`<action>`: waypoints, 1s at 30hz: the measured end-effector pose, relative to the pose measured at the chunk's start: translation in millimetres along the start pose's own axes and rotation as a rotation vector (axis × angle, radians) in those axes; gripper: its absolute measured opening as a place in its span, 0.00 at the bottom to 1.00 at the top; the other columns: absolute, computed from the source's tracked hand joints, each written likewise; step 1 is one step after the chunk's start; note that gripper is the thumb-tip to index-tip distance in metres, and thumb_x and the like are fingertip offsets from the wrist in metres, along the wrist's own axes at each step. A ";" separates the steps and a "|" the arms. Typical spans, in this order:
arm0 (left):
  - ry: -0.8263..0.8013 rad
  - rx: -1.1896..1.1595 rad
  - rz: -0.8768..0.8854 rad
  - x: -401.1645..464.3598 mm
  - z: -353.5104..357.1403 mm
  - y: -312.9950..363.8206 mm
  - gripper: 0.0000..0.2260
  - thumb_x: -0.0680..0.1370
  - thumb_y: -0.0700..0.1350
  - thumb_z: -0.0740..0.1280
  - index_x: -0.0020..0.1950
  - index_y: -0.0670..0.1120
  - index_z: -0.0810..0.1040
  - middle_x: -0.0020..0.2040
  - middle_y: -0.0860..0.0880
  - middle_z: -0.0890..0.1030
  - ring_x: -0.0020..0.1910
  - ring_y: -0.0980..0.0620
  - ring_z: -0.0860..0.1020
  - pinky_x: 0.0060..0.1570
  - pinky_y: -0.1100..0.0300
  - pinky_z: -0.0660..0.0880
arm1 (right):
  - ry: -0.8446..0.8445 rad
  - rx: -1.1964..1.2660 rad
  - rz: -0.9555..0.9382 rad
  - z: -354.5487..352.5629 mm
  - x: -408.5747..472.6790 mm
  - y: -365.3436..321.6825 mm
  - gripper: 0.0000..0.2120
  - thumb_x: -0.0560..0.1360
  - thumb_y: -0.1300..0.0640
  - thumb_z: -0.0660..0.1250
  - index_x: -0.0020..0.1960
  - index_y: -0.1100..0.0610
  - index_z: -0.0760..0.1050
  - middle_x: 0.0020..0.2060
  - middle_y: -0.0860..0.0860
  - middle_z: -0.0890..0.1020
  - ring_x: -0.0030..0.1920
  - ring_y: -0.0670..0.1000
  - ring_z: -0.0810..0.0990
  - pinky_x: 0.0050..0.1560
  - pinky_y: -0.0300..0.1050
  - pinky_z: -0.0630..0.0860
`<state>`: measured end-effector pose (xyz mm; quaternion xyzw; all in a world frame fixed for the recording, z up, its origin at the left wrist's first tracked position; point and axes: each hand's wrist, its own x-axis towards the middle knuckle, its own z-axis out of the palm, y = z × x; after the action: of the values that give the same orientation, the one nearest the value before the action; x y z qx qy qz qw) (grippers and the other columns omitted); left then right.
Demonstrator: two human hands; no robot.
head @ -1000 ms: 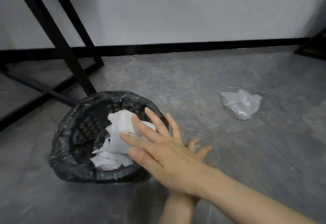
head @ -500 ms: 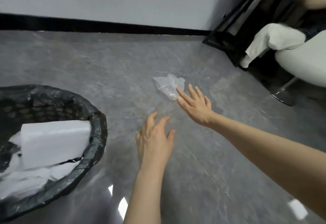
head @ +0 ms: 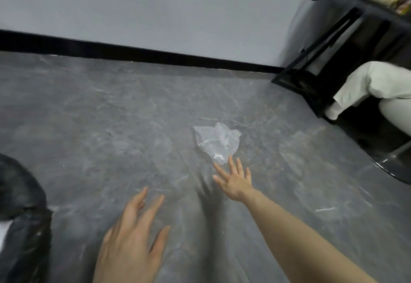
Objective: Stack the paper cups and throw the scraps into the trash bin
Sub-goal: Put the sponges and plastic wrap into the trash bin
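A crumpled clear plastic scrap (head: 217,141) lies on the grey floor in the middle of the view. My right hand (head: 235,181) stretches toward it with fingers spread, the fingertips right at its near edge, holding nothing. My left hand (head: 133,240) hovers low over the floor nearer to me, open and empty. The trash bin (head: 22,220), lined with a black bag, shows only partly at the left edge, with a bit of white paper inside.
A black metal frame (head: 320,64) stands by the wall at the right. Beside it is a white chair (head: 398,113) with a pale cloth (head: 367,84) over it and a round chrome base (head: 393,169). A black skirting (head: 133,51) runs along the wall.
The view has swung right, away from the bin. My right hand left the bin and reached out to the plastic scrap. My left hand came forward and spread open.
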<state>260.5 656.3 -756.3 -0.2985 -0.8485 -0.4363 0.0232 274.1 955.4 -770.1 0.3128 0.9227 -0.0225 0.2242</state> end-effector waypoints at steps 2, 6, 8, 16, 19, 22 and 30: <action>0.019 0.011 0.040 0.9 9.3 -4.2 0.24 0.66 0.58 0.59 0.60 0.55 0.73 0.62 0.52 0.72 0.51 0.59 0.73 0.31 0.57 0.78 | 0.002 -0.005 -0.027 5.8 22.0 3.4 0.25 0.81 0.38 0.44 0.76 0.37 0.40 0.76 0.51 0.32 0.75 0.55 0.29 0.73 0.60 0.33; 0.024 0.053 0.073 -9.7 16.7 -13.0 0.25 0.65 0.58 0.59 0.61 0.53 0.70 0.61 0.52 0.71 0.49 0.56 0.73 0.25 0.62 0.75 | -0.006 -0.007 -0.092 14.2 58.9 6.7 0.24 0.83 0.43 0.46 0.75 0.36 0.41 0.75 0.51 0.31 0.75 0.55 0.29 0.73 0.60 0.34; 0.047 0.070 0.096 -17.1 23.2 -30.5 0.22 0.71 0.58 0.58 0.64 0.54 0.67 0.63 0.54 0.69 0.51 0.57 0.73 0.28 0.67 0.74 | -0.021 0.009 -0.113 19.5 73.3 4.4 0.24 0.83 0.44 0.48 0.75 0.34 0.43 0.75 0.51 0.29 0.75 0.55 0.29 0.73 0.60 0.35; -0.054 0.073 0.066 -31.9 18.6 -41.6 0.22 0.78 0.64 0.48 0.66 0.54 0.64 0.61 0.51 0.70 0.51 0.59 0.72 0.44 0.69 0.71 | -0.017 -0.071 -0.023 28.3 105.2 6.8 0.25 0.83 0.47 0.49 0.77 0.42 0.47 0.76 0.50 0.32 0.74 0.55 0.28 0.70 0.66 0.32; -0.101 0.055 0.009 -30.5 16.4 -46.3 0.25 0.69 0.60 0.59 0.65 0.55 0.64 0.64 0.55 0.67 0.50 0.59 0.73 0.34 0.70 0.73 | 0.019 -0.041 -0.036 25.7 103.7 7.1 0.27 0.83 0.48 0.48 0.78 0.47 0.42 0.78 0.46 0.39 0.76 0.54 0.32 0.71 0.64 0.32; -0.097 0.052 -0.030 -28.3 15.0 -44.3 0.28 0.66 0.59 0.60 0.67 0.62 0.63 0.69 0.60 0.63 0.50 0.59 0.73 0.30 0.63 0.77 | 0.051 0.024 -0.130 31.4 84.1 0.5 0.28 0.83 0.47 0.48 0.78 0.48 0.40 0.78 0.45 0.42 0.76 0.52 0.32 0.71 0.62 0.30; -0.165 0.105 -0.166 -31.0 8.7 -15.8 0.22 0.75 0.50 0.68 0.69 0.56 0.70 0.72 0.55 0.66 0.64 0.57 0.70 0.56 0.55 0.74 | -0.096 0.031 -0.443 82.6 -77.2 -25.8 0.38 0.69 0.29 0.35 0.76 0.42 0.36 0.76 0.40 0.36 0.71 0.45 0.23 0.70 0.58 0.25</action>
<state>279.6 640.8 -782.6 -0.2607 -0.8911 -0.3654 -0.0673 346.3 875.9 -813.8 0.1045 0.9566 -0.1004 0.2527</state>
